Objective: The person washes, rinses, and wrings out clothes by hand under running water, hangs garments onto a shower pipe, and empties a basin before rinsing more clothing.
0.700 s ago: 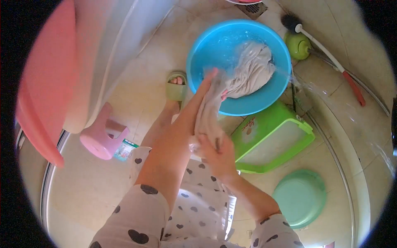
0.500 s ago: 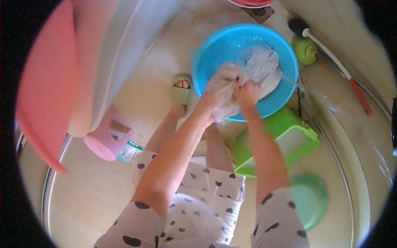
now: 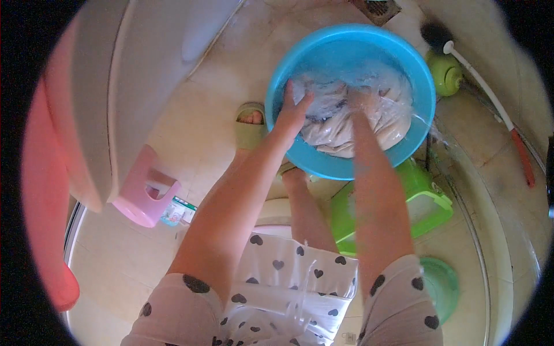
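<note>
A wet, pale beige-grey cloth (image 3: 340, 135) lies bunched in water inside the round blue basin (image 3: 279, 69). My left hand (image 3: 295, 109) is at the basin's left inner side, thumb and fingers spread, next to the cloth and holding nothing that I can see. Pressed down into the middle of the cloth is my right hand (image 3: 362, 101), its fingers hidden by water and fabric. Splashing blurs the cloth around both hands.
A green plastic basket (image 3: 398, 173) stands against the basin's near right side, with a pale green basin (image 3: 441, 288) nearer. A long-handled brush (image 3: 479, 83) leans at the right by a hose (image 3: 473, 225). A pink stool (image 3: 135, 199) is at left, a floor drain (image 3: 378, 8) beyond.
The cloth, gripped and lifted in both hands before, now lies down in the water. My left hand has let go and moved up and left; my right hand has pushed into the cloth.
</note>
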Action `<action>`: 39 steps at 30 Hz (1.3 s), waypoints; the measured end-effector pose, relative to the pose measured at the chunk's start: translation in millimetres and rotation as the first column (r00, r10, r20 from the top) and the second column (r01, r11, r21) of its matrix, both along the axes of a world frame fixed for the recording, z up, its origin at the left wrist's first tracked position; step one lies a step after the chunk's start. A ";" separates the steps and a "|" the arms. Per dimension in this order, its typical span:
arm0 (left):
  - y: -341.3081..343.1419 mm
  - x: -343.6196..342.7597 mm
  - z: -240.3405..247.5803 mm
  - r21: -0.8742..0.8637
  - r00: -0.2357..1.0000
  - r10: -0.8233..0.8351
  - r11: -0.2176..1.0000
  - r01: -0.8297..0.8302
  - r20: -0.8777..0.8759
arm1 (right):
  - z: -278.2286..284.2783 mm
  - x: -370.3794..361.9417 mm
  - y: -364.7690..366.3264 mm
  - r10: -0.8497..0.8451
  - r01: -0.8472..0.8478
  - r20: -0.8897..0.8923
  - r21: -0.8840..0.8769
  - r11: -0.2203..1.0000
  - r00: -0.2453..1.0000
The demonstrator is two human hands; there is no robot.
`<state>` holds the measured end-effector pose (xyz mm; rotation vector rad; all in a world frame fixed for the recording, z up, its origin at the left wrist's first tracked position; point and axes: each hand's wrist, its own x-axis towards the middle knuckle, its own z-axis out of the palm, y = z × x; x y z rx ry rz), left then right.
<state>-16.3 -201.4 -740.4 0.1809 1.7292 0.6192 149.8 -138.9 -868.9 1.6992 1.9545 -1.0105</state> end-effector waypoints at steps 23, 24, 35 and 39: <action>20.0 30.1 80.3 0.333 0.945 0.326 0.894 -0.299 -0.028 | 150.7 -22.0 -16.5 0.023 -0.048 -0.499 -0.037 0.998 0.866; 30.0 38.6 87.9 0.384 0.982 0.186 0.907 -0.174 0.004 | 140.1 -19.3 -17.1 -0.292 0.053 -0.737 -0.329 0.943 0.609; 5.0 25.2 2.9 0.091 0.995 -0.050 0.994 0.058 -0.081 | 2.4 -4.7 -17.0 0.420 -0.417 -0.011 -0.138 0.898 0.908; 16.8 25.6 1.3 0.197 0.984 -0.074 0.975 0.106 -0.162 | 48.7 19.4 62.5 -0.033 -0.099 -0.153 -0.773 0.627 0.988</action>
